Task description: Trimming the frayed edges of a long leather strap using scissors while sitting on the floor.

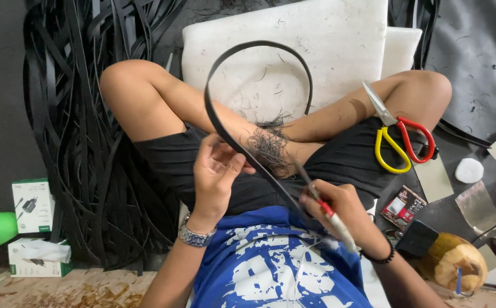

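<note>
Head view, item by item.

Left hand (216,177): closed, pinching a black rubber strip (248,74) that loops up and away from your fingers over a white foam pad (328,34).

Right hand (342,214): closed around a small cutter with a red-and-white handle (330,219), its blade laid against the strip just beside your left fingertips.

Shavings (268,145): a black tuft on your crossed legs, just beyond both hands.

Scissors (399,134): red and yellow handles, resting on your knee beyond the right hand, well apart from it.

Strip pile (94,142): on the floor beyond the left hand.

Risks, as judged: the blade points toward your left fingers and bare leg, so a slip could cut either; the springy loop could twist free; a shifted knee could drop the scissors.
</note>
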